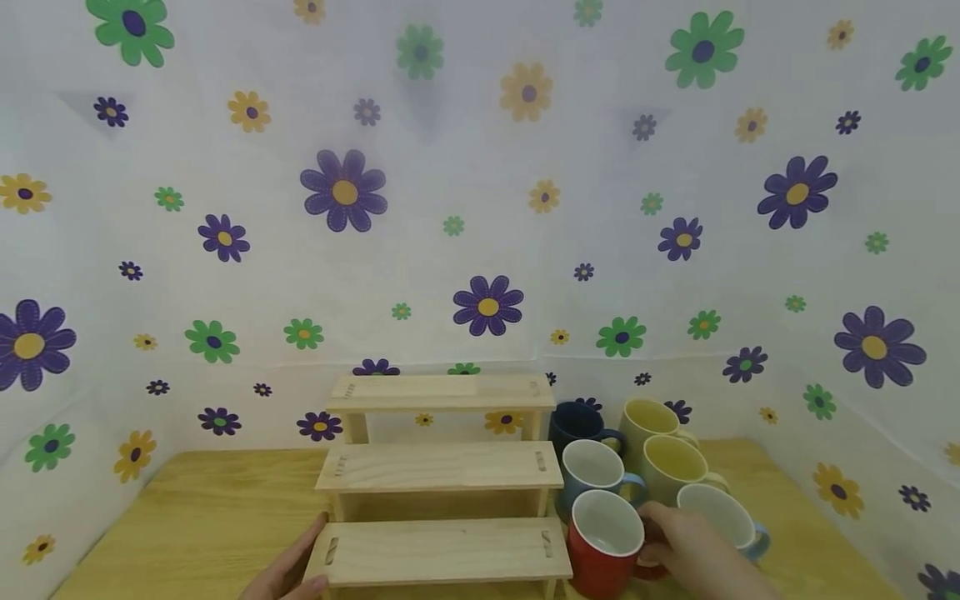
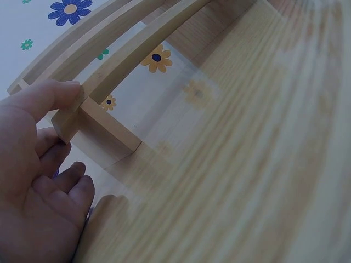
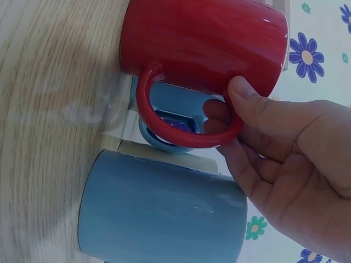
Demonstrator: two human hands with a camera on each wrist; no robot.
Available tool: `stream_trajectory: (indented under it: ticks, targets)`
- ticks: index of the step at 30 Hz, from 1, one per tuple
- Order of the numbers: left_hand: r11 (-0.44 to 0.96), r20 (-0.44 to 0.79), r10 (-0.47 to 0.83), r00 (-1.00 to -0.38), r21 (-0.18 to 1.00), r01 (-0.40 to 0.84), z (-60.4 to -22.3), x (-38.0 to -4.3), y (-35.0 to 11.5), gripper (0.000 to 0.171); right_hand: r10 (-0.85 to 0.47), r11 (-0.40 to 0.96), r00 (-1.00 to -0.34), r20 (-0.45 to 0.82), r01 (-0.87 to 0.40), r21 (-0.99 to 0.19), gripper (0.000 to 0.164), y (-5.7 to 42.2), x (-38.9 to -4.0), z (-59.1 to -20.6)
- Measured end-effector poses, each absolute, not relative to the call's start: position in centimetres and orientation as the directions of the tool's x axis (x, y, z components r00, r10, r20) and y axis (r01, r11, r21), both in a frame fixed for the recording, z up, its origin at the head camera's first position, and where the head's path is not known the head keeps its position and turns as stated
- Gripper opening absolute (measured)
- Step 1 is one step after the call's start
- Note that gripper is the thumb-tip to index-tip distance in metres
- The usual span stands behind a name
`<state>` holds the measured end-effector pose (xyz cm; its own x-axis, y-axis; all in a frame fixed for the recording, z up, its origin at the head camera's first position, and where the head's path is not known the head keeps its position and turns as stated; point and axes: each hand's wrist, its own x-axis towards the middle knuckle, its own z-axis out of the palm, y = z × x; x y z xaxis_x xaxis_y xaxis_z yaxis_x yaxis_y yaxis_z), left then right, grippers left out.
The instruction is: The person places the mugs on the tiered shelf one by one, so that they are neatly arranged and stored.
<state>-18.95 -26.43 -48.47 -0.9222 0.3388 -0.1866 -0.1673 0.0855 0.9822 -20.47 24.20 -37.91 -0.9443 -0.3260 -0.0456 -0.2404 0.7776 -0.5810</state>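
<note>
A three-tier wooden step rack (image 1: 442, 550) stands on the table. At the left end of its lowest tier is my left hand (image 1: 288, 567); in the left wrist view, the thumb (image 2: 57, 94) lies over the board's edge and fingers are below it. Just right of the rack, the red mug (image 1: 597, 562) with a white inside stands upright. My right hand (image 1: 693, 550) pinches its handle (image 3: 189, 137) between thumb and fingers near the upper end. Right beside that hand is a light blue mug (image 3: 164, 205).
Behind the red mug stand another light blue mug (image 1: 592, 467) and a dark blue mug (image 1: 576, 425), close along the rack's right side. Two yellow mugs (image 1: 673, 461) are to their right. A flower-patterned white sheet (image 1: 465, 167) surrounds the wooden table (image 1: 217, 517).
</note>
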Motion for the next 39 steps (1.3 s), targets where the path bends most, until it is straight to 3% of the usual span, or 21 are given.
stream_trajectory:
  ticks: [9, 16, 25, 34, 39]
  targets:
    - [0.132, -0.22, 0.286, -0.933, 0.973, -0.189, -48.3, -19.1, -26.2, 0.092, -0.283, 0.794, -0.956, -0.079, -0.187, -0.579, 0.019, 24.1, -20.6, -37.8]
    - [0.108, -0.198, 0.31, -0.93, 0.979, -0.172, -48.6, -18.9, -26.3, 0.09, -0.303, 0.79, -0.948, -0.099, -0.192, -0.582, 0.012, 23.9, -20.3, -37.9]
    - [0.11, -0.178, 0.321, -0.93, 0.983, -0.15, -48.4, -18.7, -26.4, 0.087, -0.235, 0.788, -0.963, -0.132, -0.109, -0.606, 0.007, 23.2, -20.2, -37.7]
    - [0.137, -0.22, 0.28, -0.935, 0.973, -0.188, -47.9, -18.7, -26.0, 0.09, -0.308, 0.793, -0.951, -0.038, -0.235, -0.562, 0.017, 23.9, -19.8, -38.1]
    - [0.14, -0.225, 0.268, -0.937, 0.971, -0.193, -47.9, -18.6, -25.9, 0.092, -0.32, 0.804, -0.944, 0.08, -0.315, -0.505, 0.018, 24.1, -19.6, -39.1]
